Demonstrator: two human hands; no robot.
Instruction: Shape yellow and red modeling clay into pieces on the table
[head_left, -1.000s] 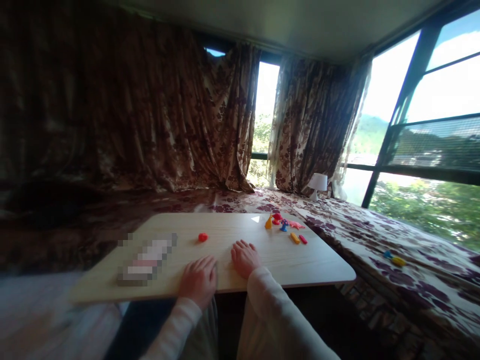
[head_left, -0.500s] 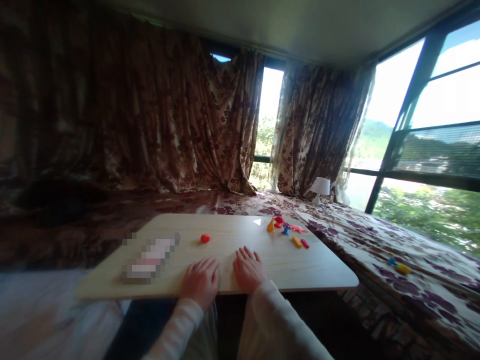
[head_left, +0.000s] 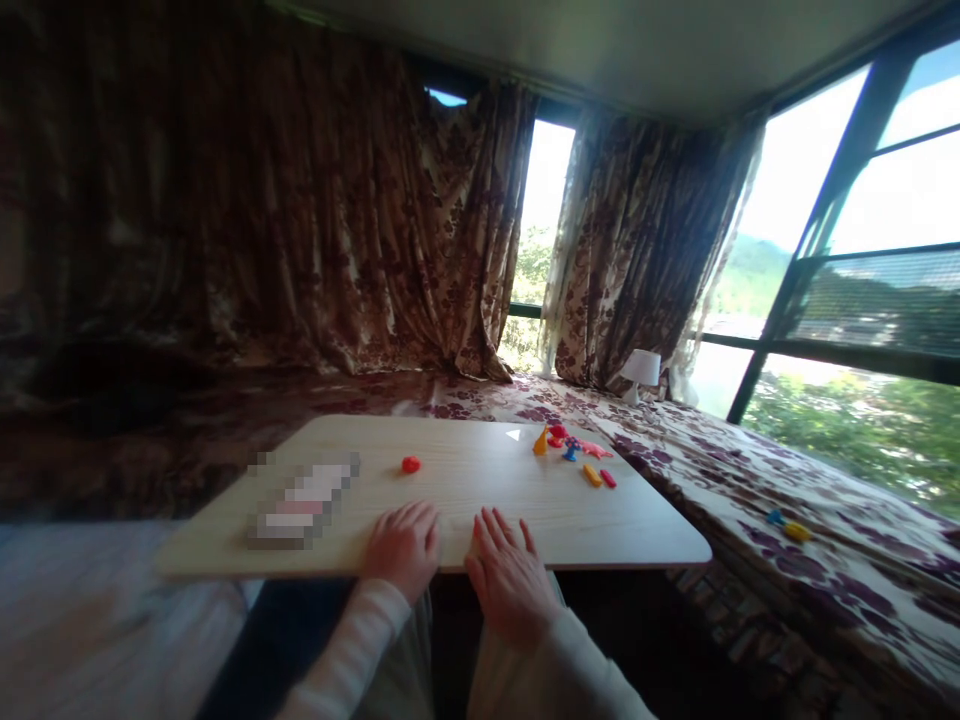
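My left hand (head_left: 405, 545) lies palm down on the near edge of the pale wooden table (head_left: 457, 490), holding nothing, its fingers stretched forward. Beside it, my right hand (head_left: 510, 575) rests flat over the same edge with fingers slightly spread and nothing under them that I can see. A small red toy piece (head_left: 411, 464) sits beyond my left hand. Further right stand a yellow cone-like toy (head_left: 541, 441), a red toy (head_left: 556, 435) and a blue figure (head_left: 571, 448). A pink animal-like toy (head_left: 596, 450) lies behind a yellow piece (head_left: 592, 475) and a pinkish-red piece (head_left: 608, 479).
A pixelated flat item (head_left: 304, 503) lies at the table's left. To the right, a flower-patterned cover (head_left: 810, 580) carries a yellow toy (head_left: 797, 532) and a blue one (head_left: 775, 517). A white lamp (head_left: 641, 368) stands behind, near curtains (head_left: 622, 250) and windows.
My right hand has drawn back toward me, nearer the table edge. The left hand stays about where it was. The view has shifted slightly, and the toys keep their places.
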